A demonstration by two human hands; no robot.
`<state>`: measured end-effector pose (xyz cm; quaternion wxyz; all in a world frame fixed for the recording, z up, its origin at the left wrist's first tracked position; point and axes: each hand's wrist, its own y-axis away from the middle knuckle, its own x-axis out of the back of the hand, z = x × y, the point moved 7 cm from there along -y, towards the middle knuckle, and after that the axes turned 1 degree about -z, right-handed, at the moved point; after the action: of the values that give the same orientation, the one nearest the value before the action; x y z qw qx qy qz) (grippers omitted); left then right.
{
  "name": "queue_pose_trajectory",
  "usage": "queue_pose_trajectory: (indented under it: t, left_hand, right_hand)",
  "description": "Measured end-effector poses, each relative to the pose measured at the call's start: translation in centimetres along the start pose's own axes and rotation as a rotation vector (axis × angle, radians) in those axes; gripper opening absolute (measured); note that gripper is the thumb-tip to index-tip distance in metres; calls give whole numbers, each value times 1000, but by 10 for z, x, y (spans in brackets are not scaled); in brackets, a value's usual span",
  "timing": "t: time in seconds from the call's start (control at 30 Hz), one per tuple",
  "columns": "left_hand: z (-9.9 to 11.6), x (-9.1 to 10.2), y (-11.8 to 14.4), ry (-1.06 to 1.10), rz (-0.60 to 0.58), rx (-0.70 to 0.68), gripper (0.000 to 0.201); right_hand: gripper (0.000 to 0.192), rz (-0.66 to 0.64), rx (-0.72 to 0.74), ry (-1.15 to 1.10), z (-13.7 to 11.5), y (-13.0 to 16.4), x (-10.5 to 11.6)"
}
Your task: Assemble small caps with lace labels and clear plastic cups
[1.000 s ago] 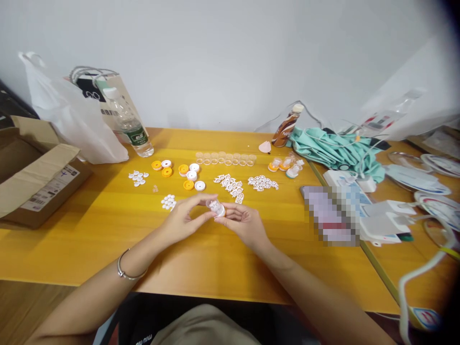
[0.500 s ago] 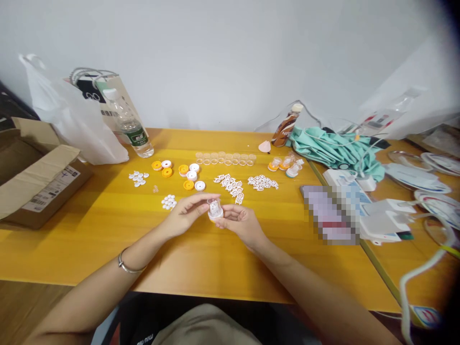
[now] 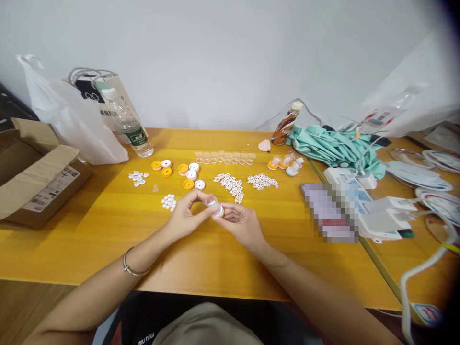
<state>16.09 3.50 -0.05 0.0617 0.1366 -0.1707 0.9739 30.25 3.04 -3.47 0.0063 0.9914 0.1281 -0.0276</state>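
Note:
Between my two hands is a small clear-topped cap [image 3: 215, 207] with a white and orange base, tilted to the left. My left hand [image 3: 190, 213] pinches its clear upper part between thumb and fingers. The base is gripped by my right hand [image 3: 243, 225], thumb below and fingers curled behind. White perforated pieces [image 3: 233, 187] lie just beyond the hands, with a second pile [image 3: 263, 181] to their right. Small white discs [image 3: 168, 201] lie beside my left hand. Orange and white round caps [image 3: 189, 184] sit farther back, near a row of clear cups [image 3: 225, 157].
Clear-topped caps [image 3: 286, 163] stand at the back right, near a brown drink bottle [image 3: 286, 125] and teal cloth [image 3: 334, 146]. A phone [image 3: 328, 213] and power strip [image 3: 348, 187] lie right. At left are a cardboard box [image 3: 46, 187], plastic bag [image 3: 77, 120] and water bottle [image 3: 134, 132].
The cap in my hands has tipped to the left. My left thumb and fingers have closed around its clear top, while my right hand stays on the base.

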Motion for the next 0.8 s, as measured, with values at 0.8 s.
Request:
queue_pose_trajectory:
  t: [0.8]
  left_hand:
    - [-17,-12,-4,472,-192,211,31]
  right_hand:
    - [28,-121,-194,-269,8,-5,-6]
